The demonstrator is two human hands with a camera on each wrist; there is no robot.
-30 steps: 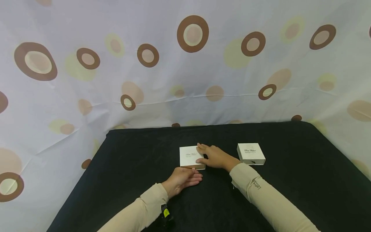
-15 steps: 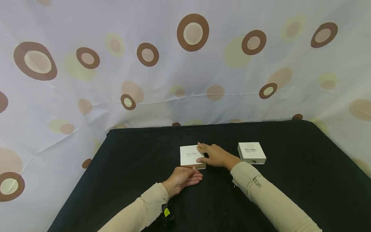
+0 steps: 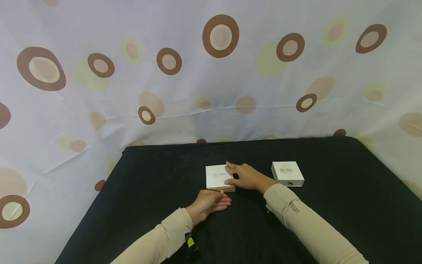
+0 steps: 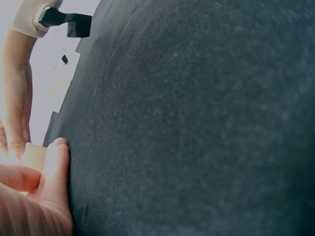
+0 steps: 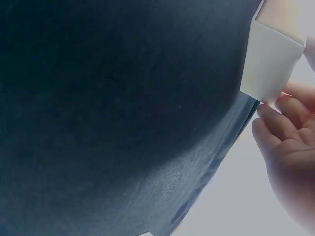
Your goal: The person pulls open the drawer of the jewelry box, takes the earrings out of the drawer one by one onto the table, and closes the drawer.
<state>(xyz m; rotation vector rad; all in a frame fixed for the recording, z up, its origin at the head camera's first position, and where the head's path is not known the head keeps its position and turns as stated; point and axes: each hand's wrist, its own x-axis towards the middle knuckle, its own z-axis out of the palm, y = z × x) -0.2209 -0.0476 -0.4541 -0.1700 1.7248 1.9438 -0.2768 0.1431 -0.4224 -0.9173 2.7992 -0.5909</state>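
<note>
A small white box [image 3: 216, 176] with dark lettering on its lid lies on the black cloth, its tan front face toward me. My left hand [image 3: 207, 205] is at that front face, thumb and forefinger pinching a small tab there, its other fingers stretched out below. From the right side my right hand [image 3: 248, 178] holds the box, the thumb over the near part of the lid and fingertips at the far corner. In the right wrist view, the fingers [image 5: 278, 120] lie along the white box side [image 5: 270, 61]. The left wrist view shows a pale piece [image 4: 34, 156] between thumb and forefinger.
A second white box [image 3: 287, 173] with similar lettering and a dark tab on its front stands to the right, just beyond my right wrist. Black cloth [image 3: 158, 176] covers the table. Behind it hangs a pale curtain [image 3: 184, 91] patterned with brown circles.
</note>
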